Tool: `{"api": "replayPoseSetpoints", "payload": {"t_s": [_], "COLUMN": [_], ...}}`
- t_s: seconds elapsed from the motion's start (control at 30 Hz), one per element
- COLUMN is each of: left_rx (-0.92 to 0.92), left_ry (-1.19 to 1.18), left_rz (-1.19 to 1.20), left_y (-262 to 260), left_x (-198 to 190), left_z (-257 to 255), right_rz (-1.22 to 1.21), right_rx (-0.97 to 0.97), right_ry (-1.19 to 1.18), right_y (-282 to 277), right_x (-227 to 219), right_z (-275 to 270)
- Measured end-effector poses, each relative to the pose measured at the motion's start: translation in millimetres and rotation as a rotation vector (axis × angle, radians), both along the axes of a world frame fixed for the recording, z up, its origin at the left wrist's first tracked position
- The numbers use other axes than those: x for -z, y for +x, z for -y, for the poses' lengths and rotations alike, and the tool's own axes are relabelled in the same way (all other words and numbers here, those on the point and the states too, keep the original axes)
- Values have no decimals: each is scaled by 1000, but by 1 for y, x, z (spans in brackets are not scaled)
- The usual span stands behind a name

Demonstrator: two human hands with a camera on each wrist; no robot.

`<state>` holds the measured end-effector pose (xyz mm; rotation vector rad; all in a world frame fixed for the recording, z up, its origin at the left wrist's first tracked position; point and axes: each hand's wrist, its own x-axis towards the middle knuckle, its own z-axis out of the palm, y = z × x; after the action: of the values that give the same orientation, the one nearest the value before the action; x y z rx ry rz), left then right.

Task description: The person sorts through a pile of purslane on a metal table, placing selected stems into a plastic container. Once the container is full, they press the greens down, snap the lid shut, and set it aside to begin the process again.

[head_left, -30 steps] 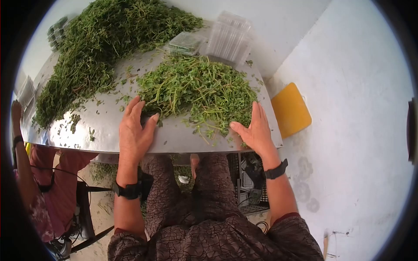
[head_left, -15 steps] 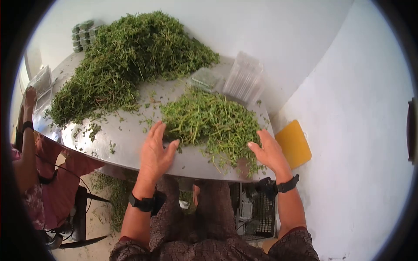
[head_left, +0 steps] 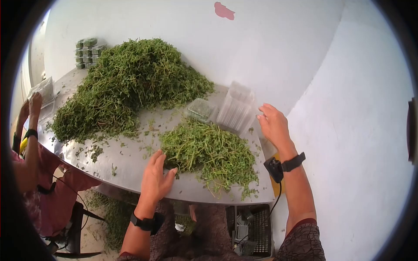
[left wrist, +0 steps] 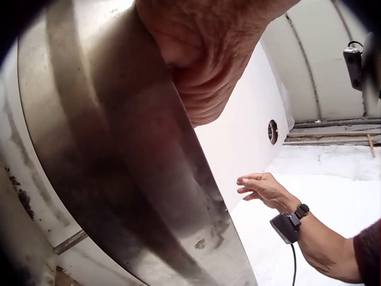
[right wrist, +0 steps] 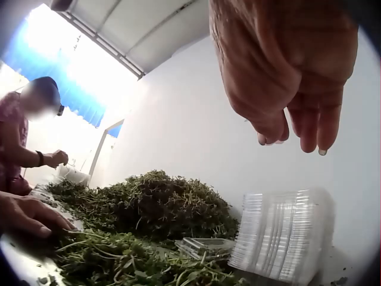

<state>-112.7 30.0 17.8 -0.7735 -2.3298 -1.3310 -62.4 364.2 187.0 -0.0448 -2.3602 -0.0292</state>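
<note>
A loose heap of leafy green stems (head_left: 209,152) lies on the metal table in front of me. My left hand (head_left: 156,180) is at its left edge, thumb spread from fairly straight fingers, palm side toward the stems. My right hand (head_left: 274,126) is raised off the table, just right of a leaning stack of clear plastic containers (head_left: 237,106); its fingers bend loosely and hold nothing. In the right wrist view that hand hangs above the container stack (right wrist: 283,235). A clear container of greens (head_left: 201,109) stands left of the stack, behind the heap.
A much larger mound of greens (head_left: 135,82) covers the back left of the table (head_left: 130,163). Filled containers (head_left: 88,52) are piled behind it. At far left another person's hands (head_left: 35,104) hold clear plastic. Below the table edge is a black crate (head_left: 259,226).
My right hand has left the heap's right side and risen up and away toward the container stack. My left hand stays by the heap's left edge. The head view has tilted upward.
</note>
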Motion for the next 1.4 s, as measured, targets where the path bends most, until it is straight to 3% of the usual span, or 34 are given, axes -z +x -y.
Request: {"api": "replayPoseSetpoints", "payload": {"t_s": [0.3,0.67,0.73,0.83,0.93,1.03,1.4], "left_rx": [11,42,39,40,45,46,41], "left_ry": [-5,-10,-29,-29,-10,-12,-36], "left_rz": [65,91,80,90,113,120,104], "left_y": [5,7,6,7,7,8,7], "left_x": [-9,-10,-9,-10,-10,-12,-15], "left_z": [2,4,5,5,4,5,6], "right_rz": [229,293,431,328,354,430,240], "right_rx": [13,36,70,-31,-37,-24,37], "right_ry": [144,262,265,332,500,524,415], "right_y": [-76,-101,-104,-107,-112,-110,-112], "right_x": [-5,-10,-14,-13,-16,-18,-14], "right_z": [-12,-27,-30,-34,-33,-28,-31]}}
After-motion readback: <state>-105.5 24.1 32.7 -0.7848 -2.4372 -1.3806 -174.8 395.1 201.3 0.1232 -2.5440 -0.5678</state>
